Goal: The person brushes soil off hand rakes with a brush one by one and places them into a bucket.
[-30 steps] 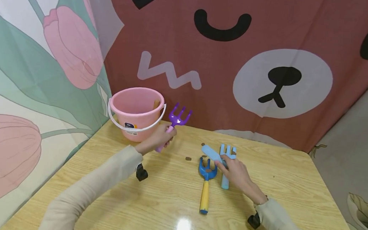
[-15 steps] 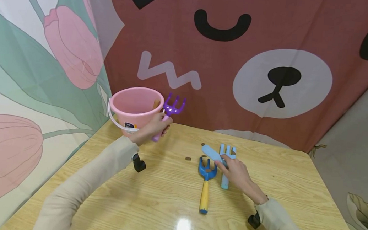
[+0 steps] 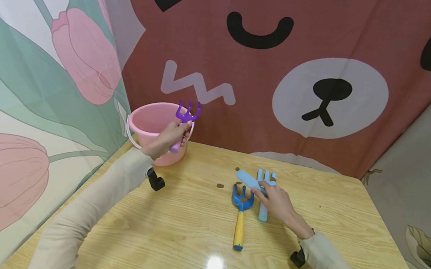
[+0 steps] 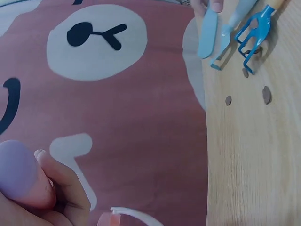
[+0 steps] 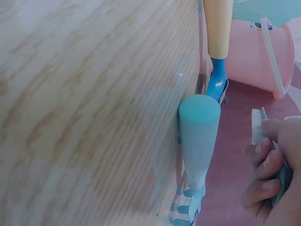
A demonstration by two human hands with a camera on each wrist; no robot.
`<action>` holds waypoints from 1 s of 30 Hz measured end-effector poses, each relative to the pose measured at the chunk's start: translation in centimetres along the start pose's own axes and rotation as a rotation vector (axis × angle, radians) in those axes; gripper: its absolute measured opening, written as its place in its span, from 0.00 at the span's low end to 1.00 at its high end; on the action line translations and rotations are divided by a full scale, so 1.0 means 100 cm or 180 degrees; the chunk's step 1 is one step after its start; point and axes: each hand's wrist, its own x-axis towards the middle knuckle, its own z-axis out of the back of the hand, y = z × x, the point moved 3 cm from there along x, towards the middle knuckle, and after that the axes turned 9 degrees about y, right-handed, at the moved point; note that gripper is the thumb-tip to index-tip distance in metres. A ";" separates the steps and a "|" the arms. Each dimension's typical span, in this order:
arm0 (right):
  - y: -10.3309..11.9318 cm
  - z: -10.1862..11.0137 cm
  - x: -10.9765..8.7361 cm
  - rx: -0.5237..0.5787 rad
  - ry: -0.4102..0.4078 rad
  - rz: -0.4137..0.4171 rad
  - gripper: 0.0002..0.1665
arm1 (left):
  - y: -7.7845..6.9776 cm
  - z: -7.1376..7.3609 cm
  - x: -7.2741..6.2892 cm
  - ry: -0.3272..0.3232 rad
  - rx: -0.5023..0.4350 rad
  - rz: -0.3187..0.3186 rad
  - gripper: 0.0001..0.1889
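Note:
My left hand (image 3: 167, 138) grips the pink handle of a small purple garden fork (image 3: 187, 116), tines up, in front of the rim of a pink bucket (image 3: 145, 123). In the left wrist view the rounded end of its handle (image 4: 18, 167) shows between curled fingers. My right hand (image 3: 279, 203) holds a light blue brush (image 3: 247, 179); white bristles (image 5: 256, 127) show in the right wrist view. Below that hand lies a light blue fork (image 3: 263, 213), partly covered. Beside it a blue fork with a yellow handle (image 3: 239, 230) lies on the table.
Several brown bits (image 3: 220, 185) lie on the wooden table (image 3: 179, 228) near the forks. The bucket's white handle (image 3: 130, 134) hangs at its side. A printed curtain (image 3: 249, 78) stands along the back edge of the table.
My left hand has moved the purple fork left and up, from beside the bucket to over its right rim. The right hand and brush have stayed in place.

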 end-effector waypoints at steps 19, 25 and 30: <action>0.003 0.000 0.000 0.0006 0.0041 -0.0017 0.24 | -0.010 0.051 0.009 -0.0191 -0.0251 0.0220 0.14; 0.002 -0.002 0.001 -0.0028 0.0014 0.0012 0.23 | -0.013 0.063 0.013 -0.0401 -0.0505 0.0355 0.14; 0.000 -0.002 0.002 -0.0003 -0.0001 0.0038 0.23 | -0.017 0.068 0.017 -0.0545 -0.0632 0.0499 0.11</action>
